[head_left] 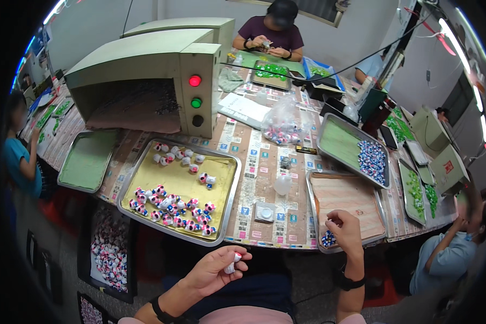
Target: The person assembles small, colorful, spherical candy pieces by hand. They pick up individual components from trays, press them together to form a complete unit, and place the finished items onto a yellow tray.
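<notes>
My left hand [216,271] is closed around a small white figurine [233,265] with a red-pink top, held in front of the table edge. My right hand [344,231] is bent over the near left corner of a metal tray [351,202] lined with brownish sheet. Its thumb and fingers are pinched together, and what they hold, if anything, is too small to see. Just below them lies a small heap of blue pieces [328,239]. To the left, a yellow-lined tray [186,144] carries several white figurines [170,205] with pink, black and blue parts.
A beige machine [146,59] with a dark opening stands behind the yellow-lined tray. A green-lined tray [337,135] of blue-and-white pieces rests partly over the brown-lined one. A white bottle [282,184], small white container [264,212] and plastic bag [282,127] occupy the middle. Co-workers sit around.
</notes>
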A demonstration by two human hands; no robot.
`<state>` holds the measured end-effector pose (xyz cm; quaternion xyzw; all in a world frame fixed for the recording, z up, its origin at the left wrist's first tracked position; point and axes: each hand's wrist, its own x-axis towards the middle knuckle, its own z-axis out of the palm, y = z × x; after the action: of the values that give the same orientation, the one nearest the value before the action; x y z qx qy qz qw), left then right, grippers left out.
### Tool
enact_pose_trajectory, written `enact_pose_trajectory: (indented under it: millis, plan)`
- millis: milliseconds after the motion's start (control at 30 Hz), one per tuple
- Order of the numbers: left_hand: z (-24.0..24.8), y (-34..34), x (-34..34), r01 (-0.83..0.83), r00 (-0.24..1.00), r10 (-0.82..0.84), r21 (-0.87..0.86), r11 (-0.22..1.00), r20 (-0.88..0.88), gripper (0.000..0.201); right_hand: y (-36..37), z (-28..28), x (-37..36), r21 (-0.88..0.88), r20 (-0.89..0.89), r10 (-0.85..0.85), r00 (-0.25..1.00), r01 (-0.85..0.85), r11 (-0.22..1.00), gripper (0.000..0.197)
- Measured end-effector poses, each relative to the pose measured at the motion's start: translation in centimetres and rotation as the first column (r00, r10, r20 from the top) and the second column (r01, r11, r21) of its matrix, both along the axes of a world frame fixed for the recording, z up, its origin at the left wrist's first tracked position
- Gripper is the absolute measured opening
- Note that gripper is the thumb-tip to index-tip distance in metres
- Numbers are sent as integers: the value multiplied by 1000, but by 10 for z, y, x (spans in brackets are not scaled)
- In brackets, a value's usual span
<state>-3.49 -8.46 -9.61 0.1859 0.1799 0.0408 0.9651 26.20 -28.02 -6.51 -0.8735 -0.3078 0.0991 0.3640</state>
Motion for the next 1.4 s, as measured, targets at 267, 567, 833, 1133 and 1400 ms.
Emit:
enact_pose_trajectory:
  millis: [267,567,833,1133,1400]
  plan:
    - [1,-2,9,-23,998,26,-39,999,65,36,24,1,-49,438,-367,365,856,-187,879,16]
    - [-7,-3,3,-30,998,27,42,999,49,33,56,-5,-73,472,-673,368,641,-10,881,19]
    - [-8,1,-1,-44,997,44,-2,999,70,32,76,-7,-68,448,-596,319,737,-24,894,17]
    - [-9,-1,-6,27,998,-24,-69,997,51,30,109,-11,-76,171,141,292,946,-314,934,14]
    - [-19,-3,-7,10,998,-7,-37,999,67,31,117,-20,-73,3,287,317,904,-331,943,12]
